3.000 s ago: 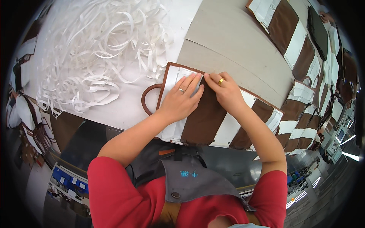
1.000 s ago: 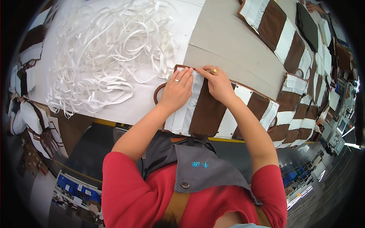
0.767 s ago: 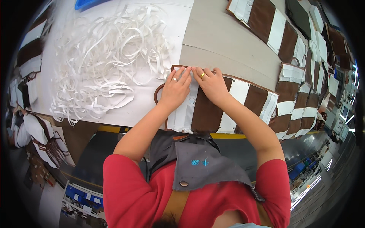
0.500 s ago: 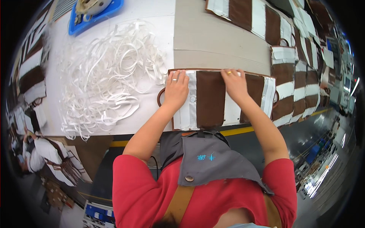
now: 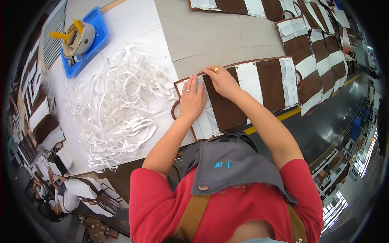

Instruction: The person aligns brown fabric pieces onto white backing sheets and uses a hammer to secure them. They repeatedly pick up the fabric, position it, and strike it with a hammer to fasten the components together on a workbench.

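Fingers (image 5: 194, 84), two sets, on one brown-and-white striped panel (image 5: 227, 105), lying at the table's (image 5: 219, 38) near edge.
Left hand (image 5: 192, 102): outstretched, laid on the panel's left end, gripping nothing. Right hand (image 5: 225, 84): bent at upper edge; pinch cannot be told. Likely faults: edge puckering from uneven pressure; loose white ribbons (image 5: 117, 113) snagging, should the panel slide left.

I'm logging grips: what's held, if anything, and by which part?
Cannot tell: left hand rests on the striped panel, right hand touches its far edge, possibly pinching.
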A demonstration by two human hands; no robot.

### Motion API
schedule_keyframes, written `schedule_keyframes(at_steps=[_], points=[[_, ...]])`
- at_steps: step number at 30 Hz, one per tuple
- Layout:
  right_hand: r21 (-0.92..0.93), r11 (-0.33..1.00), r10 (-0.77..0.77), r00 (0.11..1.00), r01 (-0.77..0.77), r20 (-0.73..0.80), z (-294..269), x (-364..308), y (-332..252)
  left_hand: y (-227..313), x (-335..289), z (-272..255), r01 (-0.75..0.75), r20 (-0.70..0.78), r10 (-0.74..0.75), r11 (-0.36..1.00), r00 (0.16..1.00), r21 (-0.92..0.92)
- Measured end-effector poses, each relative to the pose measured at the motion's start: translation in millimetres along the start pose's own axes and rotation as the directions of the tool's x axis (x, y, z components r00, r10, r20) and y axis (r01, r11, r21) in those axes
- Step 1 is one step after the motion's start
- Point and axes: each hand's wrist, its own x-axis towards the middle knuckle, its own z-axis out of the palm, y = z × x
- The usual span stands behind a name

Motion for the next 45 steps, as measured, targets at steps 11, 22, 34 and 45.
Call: schedule_keyframes(at_steps=[11,22,34,45], points=[[-0.268,0.947,-0.138,0.977,0.179,0.166,2.3,-16.9,13.1,0.6,3.1,6.3,0.045,0.068,-0.053,0.993,0.996,0.112],[-0.315,0.944,0.15,0.98,-0.103,0.128,-30.9,-81.8,-2.7,-9.7,13.9,-7.3,0.004,0.08,-0.01,0.998,0.997,0.064],[-0.058,0.977,0.201,0.975,-0.207,-0.093,-48.4,-30.3,56.8,32.1,59.0,34.6,-0.254,0.157,0.244,0.966,0.957,0.044],[-0.515,0.851,-0.046,0.991,0.103,0.123,-52.4,-44.5,59.3,56.1,65.1,47.1,-0.063,0.094,0.056,0.996,0.994,0.07]])
